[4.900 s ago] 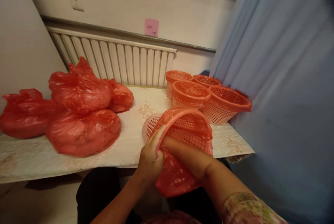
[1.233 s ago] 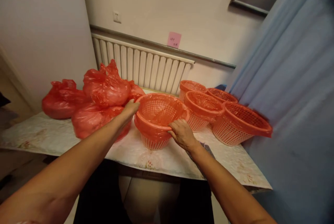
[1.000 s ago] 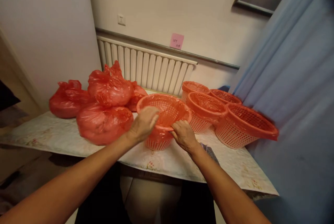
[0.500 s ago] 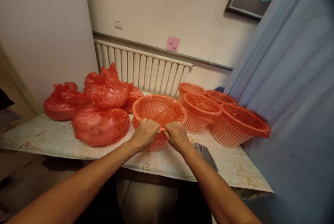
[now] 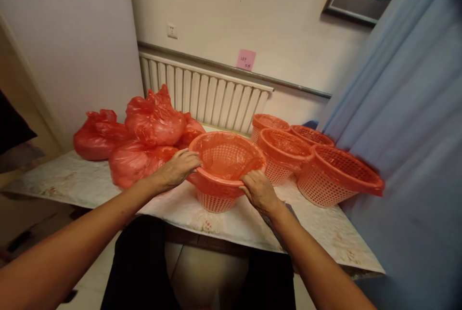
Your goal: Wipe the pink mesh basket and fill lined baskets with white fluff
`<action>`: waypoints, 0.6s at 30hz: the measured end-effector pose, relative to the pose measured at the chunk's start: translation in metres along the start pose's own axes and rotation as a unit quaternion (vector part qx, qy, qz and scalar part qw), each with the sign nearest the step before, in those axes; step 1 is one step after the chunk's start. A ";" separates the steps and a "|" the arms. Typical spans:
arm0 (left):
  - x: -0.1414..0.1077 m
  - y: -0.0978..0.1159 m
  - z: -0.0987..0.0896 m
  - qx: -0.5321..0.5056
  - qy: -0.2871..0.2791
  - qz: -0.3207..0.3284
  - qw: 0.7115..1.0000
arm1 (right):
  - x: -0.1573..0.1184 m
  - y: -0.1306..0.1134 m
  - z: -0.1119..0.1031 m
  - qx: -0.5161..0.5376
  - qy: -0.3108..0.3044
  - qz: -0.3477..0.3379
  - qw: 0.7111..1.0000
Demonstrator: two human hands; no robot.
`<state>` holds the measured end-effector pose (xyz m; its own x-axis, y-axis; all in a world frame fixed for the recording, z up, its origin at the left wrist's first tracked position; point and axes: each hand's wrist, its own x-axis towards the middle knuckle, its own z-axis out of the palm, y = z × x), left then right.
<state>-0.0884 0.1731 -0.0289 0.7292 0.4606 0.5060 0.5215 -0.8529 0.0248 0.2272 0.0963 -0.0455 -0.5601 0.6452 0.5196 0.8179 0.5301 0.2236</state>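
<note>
A round lattice basket [image 5: 216,202] stands upright at the middle of the table. A thin red plastic bag [image 5: 225,158] lines it, and its edge is folded down over the rim. My left hand [image 5: 180,166] is closed on the left of the rim, fingers over the bag's edge. On the right front side, my right hand [image 5: 258,187] grips the rim and the bag, thumb outside. Parts of the fingertips are hidden.
Several filled red bags [image 5: 157,120] are piled at the left. Several more lined baskets [image 5: 321,182] stand at the right beside a blue curtain [image 5: 407,165]. A white radiator [image 5: 209,98] runs along the wall behind. A grey item lies partly under my right forearm.
My hands have moved apart along the rim from the front centre, the left going left and the right going right. The bag's edge now hangs lower at the front. The view has shifted slightly.
</note>
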 end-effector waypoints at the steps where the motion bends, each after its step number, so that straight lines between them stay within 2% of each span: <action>1: 0.002 0.005 0.000 0.003 0.010 -0.005 1.000 | 0.000 -0.001 0.001 -0.006 0.003 0.007 1.000; 5: 0.012 0.049 0.009 -0.020 0.053 0.012 0.998 | 0.010 -0.024 0.001 -0.038 0.005 0.040 0.998; 7: 0.015 0.072 0.019 -0.023 0.033 0.035 0.999 | 0.017 -0.039 0.000 -0.046 0.001 0.053 0.998; 9: 0.017 0.085 0.027 -0.005 0.025 0.011 1.000 | 0.024 -0.051 -0.001 -0.046 -0.007 0.054 0.997; 11: 0.017 0.087 0.033 0.015 0.025 -0.005 1.000 | 0.027 -0.056 -0.004 -0.043 -0.016 0.042 0.998; 13: 0.016 0.079 0.035 0.024 0.025 0.010 0.999 | 0.025 -0.053 -0.007 -0.042 -0.024 0.025 0.999; 18: 0.013 0.046 0.029 -0.003 0.029 0.053 0.998 | 0.006 -0.023 -0.011 -0.039 -0.032 0.012 0.999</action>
<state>-0.0417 0.1469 -0.0465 0.7538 0.3522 0.5547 0.4394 -0.8979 -0.0270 0.2061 0.0821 -0.0384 -0.5447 0.6923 0.4734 0.8381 0.4704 0.2764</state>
